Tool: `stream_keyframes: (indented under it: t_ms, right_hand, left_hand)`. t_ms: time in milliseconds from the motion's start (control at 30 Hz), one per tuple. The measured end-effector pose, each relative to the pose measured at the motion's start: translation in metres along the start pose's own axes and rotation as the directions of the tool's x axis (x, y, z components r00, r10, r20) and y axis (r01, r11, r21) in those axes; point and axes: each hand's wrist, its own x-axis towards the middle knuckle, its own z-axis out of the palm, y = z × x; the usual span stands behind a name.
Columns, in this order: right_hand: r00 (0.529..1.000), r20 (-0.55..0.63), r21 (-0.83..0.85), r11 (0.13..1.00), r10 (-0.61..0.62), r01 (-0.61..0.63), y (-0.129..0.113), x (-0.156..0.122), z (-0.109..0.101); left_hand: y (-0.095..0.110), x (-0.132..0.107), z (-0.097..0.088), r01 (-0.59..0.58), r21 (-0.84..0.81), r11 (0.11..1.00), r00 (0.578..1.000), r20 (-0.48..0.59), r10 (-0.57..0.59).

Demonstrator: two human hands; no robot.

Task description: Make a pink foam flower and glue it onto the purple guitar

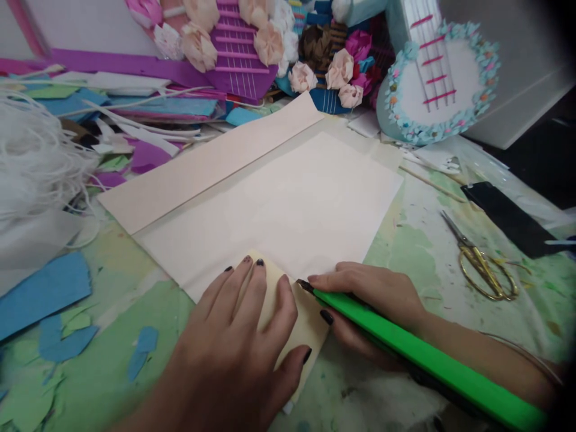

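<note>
My left hand (245,330) lies flat with fingers spread, pressing on a pale yellow piece of card (270,300) that rests on a large cream sheet (288,198). In my right hand (378,294) is a bright green utility knife (405,336), its fingers wrapped round the front of the body. The knife's dark tip touches the yellow card's edge, just right of my left index finger. A light pinkish strip of card (225,162) lies along the sheet's far left edge.
Gold-handled scissors (483,264) and a black rectangular piece (510,219) lie to the right. Paper-flower-decorated guitar shapes (443,78) stand at the back. Tangled white cord (40,150) and blue paper scraps (49,294) cover the left side.
</note>
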Motion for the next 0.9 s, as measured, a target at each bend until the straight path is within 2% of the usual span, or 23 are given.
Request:
stream_keyframes:
  t_ms: [167,367,533,700,900]
  right_hand:
    - [0.998,-0.061,-0.018,1.0,0.016,-0.017,-0.0052,0.0014,-0.0023]
    - [0.999,0.051,-0.016,1.0,0.01,-0.01,-0.0025,-0.0018,-0.0044]
    - [0.999,-0.025,-0.002,1.0,0.03,-0.03,-0.0029,-0.005,-0.0025]
    - [1.0,-0.006,-0.001,1.0,0.015,-0.015,-0.0043,-0.0041,-0.0032]
    - [0.999,-0.03,-0.048,0.999,-0.012,0.01,-0.0063,-0.0014,-0.0072]
  left_hand:
    - [0.0017,0.001,0.0003,-0.017,0.012,1.0,1.0,-0.007,0.017]
    - [0.0031,0.0036,0.0007,0.011,0.013,1.0,0.998,-0.061,-0.01]
    - [0.003,0.0044,-0.0015,0.001,-0.009,1.0,0.996,-0.091,-0.002]
    - [0.0034,0.004,-0.002,0.001,0.005,1.0,0.998,-0.057,-0.001]
    - [0.0042,0.0042,-0.0007,0.014,0.019,1.0,0.998,-0.068,-0.012]
